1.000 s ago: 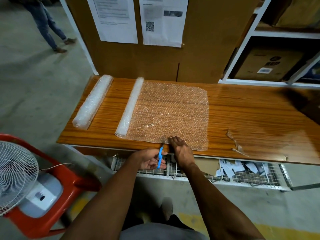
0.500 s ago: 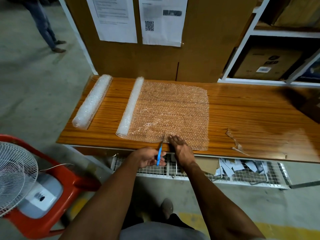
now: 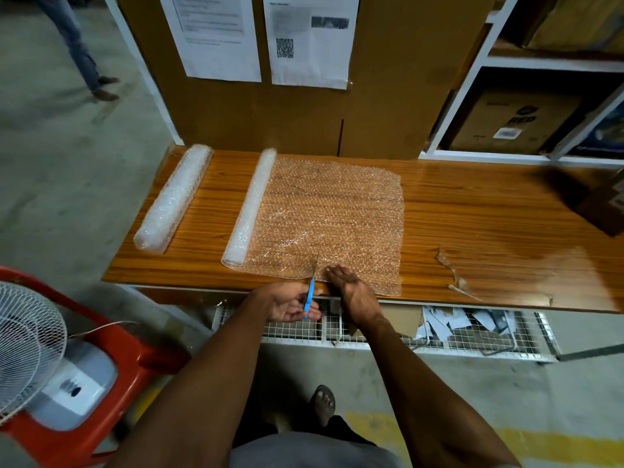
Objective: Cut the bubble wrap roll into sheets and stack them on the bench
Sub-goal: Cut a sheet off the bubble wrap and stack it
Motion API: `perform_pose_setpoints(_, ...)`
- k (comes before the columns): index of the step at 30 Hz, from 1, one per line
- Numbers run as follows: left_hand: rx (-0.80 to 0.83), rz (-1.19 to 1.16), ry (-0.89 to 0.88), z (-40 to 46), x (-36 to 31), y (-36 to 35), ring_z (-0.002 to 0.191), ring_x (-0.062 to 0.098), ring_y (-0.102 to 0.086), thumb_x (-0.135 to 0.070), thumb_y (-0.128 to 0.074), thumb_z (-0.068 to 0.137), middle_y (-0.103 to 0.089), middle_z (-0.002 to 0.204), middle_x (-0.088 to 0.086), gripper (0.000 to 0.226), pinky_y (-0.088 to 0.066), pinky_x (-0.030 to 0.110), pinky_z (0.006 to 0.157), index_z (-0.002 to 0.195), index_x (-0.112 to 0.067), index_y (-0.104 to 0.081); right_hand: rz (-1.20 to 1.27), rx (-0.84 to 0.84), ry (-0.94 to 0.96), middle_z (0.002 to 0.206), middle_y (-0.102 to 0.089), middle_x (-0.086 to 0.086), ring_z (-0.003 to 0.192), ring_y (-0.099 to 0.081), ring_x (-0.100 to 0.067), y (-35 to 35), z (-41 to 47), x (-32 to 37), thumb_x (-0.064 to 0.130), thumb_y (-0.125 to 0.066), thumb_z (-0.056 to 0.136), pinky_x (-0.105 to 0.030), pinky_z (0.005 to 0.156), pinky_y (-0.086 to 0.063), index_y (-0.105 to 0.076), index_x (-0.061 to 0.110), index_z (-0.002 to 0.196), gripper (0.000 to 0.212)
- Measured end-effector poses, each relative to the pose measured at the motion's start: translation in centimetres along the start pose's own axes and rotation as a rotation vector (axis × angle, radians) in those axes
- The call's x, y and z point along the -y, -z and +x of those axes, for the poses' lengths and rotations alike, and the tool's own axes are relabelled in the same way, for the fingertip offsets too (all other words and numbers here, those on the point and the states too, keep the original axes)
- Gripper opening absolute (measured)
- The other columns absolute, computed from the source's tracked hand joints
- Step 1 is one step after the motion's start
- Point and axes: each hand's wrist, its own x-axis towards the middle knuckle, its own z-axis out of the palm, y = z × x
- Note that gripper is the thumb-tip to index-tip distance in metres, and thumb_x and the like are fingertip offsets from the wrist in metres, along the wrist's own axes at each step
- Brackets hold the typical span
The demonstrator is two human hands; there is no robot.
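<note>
Take the bench as your reference. The bubble wrap roll lies across it, long axis running from the near edge to the far edge, with its unrolled sheet spread flat to the right of the roll. A second roll lies parallel, further left on the bench and apart from the first.

Your left hand sits just off the near edge of the bench, fingers curled round the blue handle of the scissors. The blades point away from you and have entered the sheet at its near edge. Whether the blades are apart or together cannot be told at this size.

Your right hand lies flat, fingers straight, pressing the sheet against the bench just right of the blades.

The cut line runs parallel to the roll's long axis, toward the far edge of the bench. The next move is likely a straight advance along that line; the left hand is the one positioned to make it.
</note>
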Motion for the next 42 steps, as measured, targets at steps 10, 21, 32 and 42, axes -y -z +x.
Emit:
perform_pose_setpoints(10,-0.066,-0.031,-0.073,0.9,-0.8,-0.4,0.069,0.018,-0.077,-0.011,-0.053,0.107,-0.07,0.113,0.022,0.02,-0.05,0.013,0.042,0.106,0.003,-0.068,0.001,-0.004,-0.005,0.167,-0.035,-0.003,0.156,-0.029,-0.024,-0.2,0.0,-0.5,0.0,-0.071,0.088,-0.044,0.12,-0.039,-0.036,0.022,0.161,0.084)
perform_pose_setpoints(21,-0.065,0.028,-0.01,1.1,-2.4,-1.1,0.067,0.015,-0.076,-0.03,-0.067,0.099,-0.076,0.093,0.017,0.044,-0.055,0.016,0.047,0.119,0.009,-0.063,0.029,-0.01,0.022,0.167,-0.036,-0.004,0.156,-0.028,-0.023,0.3,0.4,-0.8,0.0,-0.063,0.094,-0.039,0.121,-0.035,-0.041,0.019,0.159,0.071)
perform_pose_setpoints(32,-0.073,-0.059,-0.076,2.1,-3.0,-1.0,0.068,0.02,-0.077,-0.011,-0.058,0.104,-0.071,0.101,0.019,0.016,-0.052,0.015,0.043,0.098,0.0,-0.067,0.087,-0.187,0.039,0.117,-0.071,-0.003,0.095,-0.071,-0.028,0.2,0.6,-1.1,0.038,-0.041,0.11,-0.033,0.073,-0.055,-0.061,0.024,0.127,0.029)
perform_pose_setpoints(42,-0.07,-0.059,0.011,2.2,-3.3,-0.3,0.082,0.024,-0.077,-0.018,-0.063,0.102,-0.073,0.108,0.024,0.034,-0.059,0.024,0.054,0.12,0.011,-0.063,-0.157,0.211,-0.199,0.167,0.03,-0.001,0.153,0.028,-0.029,-0.8,4.0,-2.3,0.061,-0.016,0.107,-0.055,0.124,0.012,0.02,0.028,0.162,0.074)
